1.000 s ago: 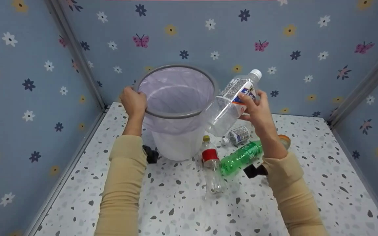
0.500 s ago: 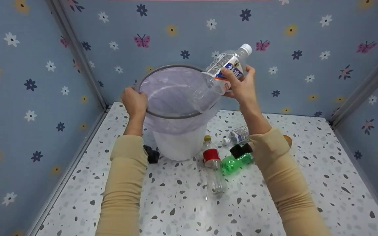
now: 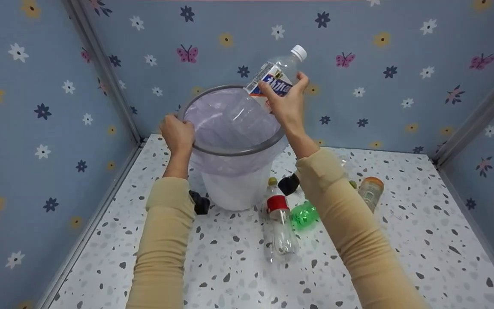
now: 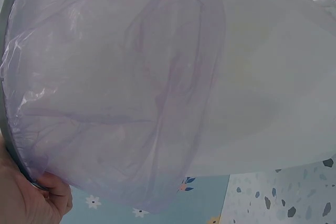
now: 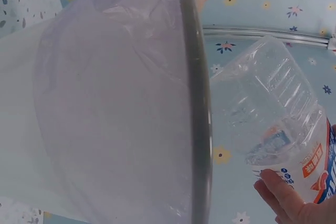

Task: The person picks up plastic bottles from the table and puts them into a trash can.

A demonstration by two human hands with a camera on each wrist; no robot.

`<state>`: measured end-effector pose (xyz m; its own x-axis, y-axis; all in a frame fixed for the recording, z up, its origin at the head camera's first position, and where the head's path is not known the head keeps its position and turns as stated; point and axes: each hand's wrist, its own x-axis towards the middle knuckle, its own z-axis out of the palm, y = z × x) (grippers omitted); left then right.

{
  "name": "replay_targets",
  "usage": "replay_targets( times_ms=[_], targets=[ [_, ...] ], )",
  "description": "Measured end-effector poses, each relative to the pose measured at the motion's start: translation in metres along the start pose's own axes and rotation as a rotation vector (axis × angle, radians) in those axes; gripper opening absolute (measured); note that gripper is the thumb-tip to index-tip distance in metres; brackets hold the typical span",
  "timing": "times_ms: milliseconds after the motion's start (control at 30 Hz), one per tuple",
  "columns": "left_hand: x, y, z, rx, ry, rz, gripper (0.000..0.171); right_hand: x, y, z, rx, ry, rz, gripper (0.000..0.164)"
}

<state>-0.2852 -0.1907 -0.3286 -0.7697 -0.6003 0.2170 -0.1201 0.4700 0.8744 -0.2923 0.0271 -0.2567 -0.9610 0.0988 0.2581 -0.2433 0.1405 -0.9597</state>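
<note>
A white trash bin point(image 3: 234, 193) with a grey rim stands on the speckled surface, lined with a thin purple bag point(image 3: 206, 113). My left hand point(image 3: 178, 135) grips the rim at its left side; in the left wrist view its fingers point(image 4: 58, 192) curl over rim and bag. With my right hand point(image 3: 287, 101) I hold a large clear plastic bottle point(image 3: 279, 71) by its labelled middle. The bottle is tilted, white cap up and to the right, its base over the bin's opening. In the right wrist view the bottle's clear base point(image 5: 273, 87) shows beyond the rim.
Right of the bin lie a clear bottle with a red label point(image 3: 278, 204) and a green bottle point(image 3: 305, 214), partly hidden by my right sleeve. A container with an orange end point(image 3: 371, 191) lies farther right. Flower-patterned walls point(image 3: 358, 43) enclose the back and sides.
My right hand has carried the clear bottle left and up, from beside the bin to over its opening. The left hand has kept its grip on the rim.
</note>
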Motion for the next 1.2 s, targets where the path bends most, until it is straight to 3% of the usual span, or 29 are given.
replay_targets(
  times_ms=[467,833,1033,1200],
  targets=[
    [0.000,-0.001,0.000,-0.011,-0.010,-0.008,0.028,0.009,0.023,0.039,-0.200,-0.007,-0.115,0.089],
    [0.000,0.000,0.000,-0.012,0.003,0.004,0.028,0.007,0.033,0.058,-0.251,-0.137,-0.070,0.087],
    [0.001,0.000,0.000,-0.022,0.006,0.008,0.029,0.007,0.032,0.058,-0.319,-0.181,-0.057,0.071],
    [0.002,-0.002,-0.001,-0.005,0.003,0.011,0.029,0.005,0.032,0.055,-0.360,-0.229,-0.103,0.048]
  ],
)
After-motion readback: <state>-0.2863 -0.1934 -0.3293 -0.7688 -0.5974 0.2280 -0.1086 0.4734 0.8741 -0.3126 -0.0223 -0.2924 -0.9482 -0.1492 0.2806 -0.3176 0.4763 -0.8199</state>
